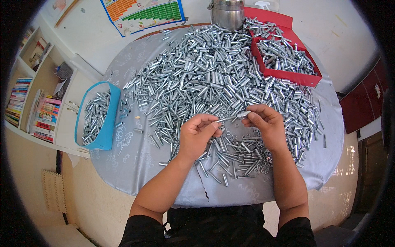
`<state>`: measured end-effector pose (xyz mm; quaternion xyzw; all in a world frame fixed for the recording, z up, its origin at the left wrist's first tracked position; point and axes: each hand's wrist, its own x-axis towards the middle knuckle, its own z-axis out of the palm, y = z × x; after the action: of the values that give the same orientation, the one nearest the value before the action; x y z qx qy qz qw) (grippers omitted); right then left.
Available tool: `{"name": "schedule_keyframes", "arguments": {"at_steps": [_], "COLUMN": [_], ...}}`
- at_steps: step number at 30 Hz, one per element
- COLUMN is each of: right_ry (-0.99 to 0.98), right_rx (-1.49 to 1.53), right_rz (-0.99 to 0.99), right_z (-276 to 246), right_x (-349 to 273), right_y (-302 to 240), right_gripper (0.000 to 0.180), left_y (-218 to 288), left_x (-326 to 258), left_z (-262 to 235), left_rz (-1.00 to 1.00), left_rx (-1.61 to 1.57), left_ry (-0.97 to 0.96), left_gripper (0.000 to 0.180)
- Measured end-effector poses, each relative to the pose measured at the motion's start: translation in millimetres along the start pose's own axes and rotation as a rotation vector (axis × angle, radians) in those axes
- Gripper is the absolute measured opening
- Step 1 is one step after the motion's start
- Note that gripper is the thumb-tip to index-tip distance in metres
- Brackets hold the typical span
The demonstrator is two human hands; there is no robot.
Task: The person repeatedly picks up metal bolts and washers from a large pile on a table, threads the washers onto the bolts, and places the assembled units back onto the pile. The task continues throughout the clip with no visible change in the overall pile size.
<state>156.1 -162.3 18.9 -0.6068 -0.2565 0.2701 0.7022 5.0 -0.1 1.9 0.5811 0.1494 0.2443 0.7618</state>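
A round table (135,164) under a grey patterned cloth fills the view; a wide heap of metal sleeves (214,78) covers most of it; behind it stands a white wall with a coloured chart (144,11); a shelf (39,99) of books runs along the left; the floor is pale. A blue tub (108,119) of sleeves sits at the table's left edge; a red tray (284,57) of them lies at the far right; a steel pot (227,13) stands at the back.

The left hand (197,133) and right hand (265,123) meet over the near side of the heap; each pinches one end of a thin bolt (232,117) between thumb and fingers, the other fingers curled in. The bolt hangs just above the pile, between the hands; its long axis runs left to right, the right end slightly higher, where a sleeve sits on it.
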Motion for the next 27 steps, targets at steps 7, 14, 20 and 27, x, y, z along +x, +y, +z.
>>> {"name": "schedule_keyframes", "arguments": {"at_steps": [7,14,20,27], "right_ry": [0.004,-0.080,-0.119,-0.138], "right_rx": [0.018,-0.160,-0.187,-0.177], "right_rz": [-0.007,-0.006,-0.027,-0.006], "right_z": [1,7,11,14], "right_x": [0,-5,-10,-11], "right_y": [3,-1,0,-1], "right_gripper": [0.020,0.016,0.016,0.012], "left_y": [-2,-3,-6,-5], "left_x": [0,0,-3,-4], "left_z": [-1,2,2,3], "left_rz": [-0.011,-0.074,-0.041,-0.062], "left_rx": [0.011,0.013,0.180,0.118], "left_ry": [0.000,-0.037,-0.079,-0.112], "left_gripper": [0.014,0.019,0.030,0.026]}}
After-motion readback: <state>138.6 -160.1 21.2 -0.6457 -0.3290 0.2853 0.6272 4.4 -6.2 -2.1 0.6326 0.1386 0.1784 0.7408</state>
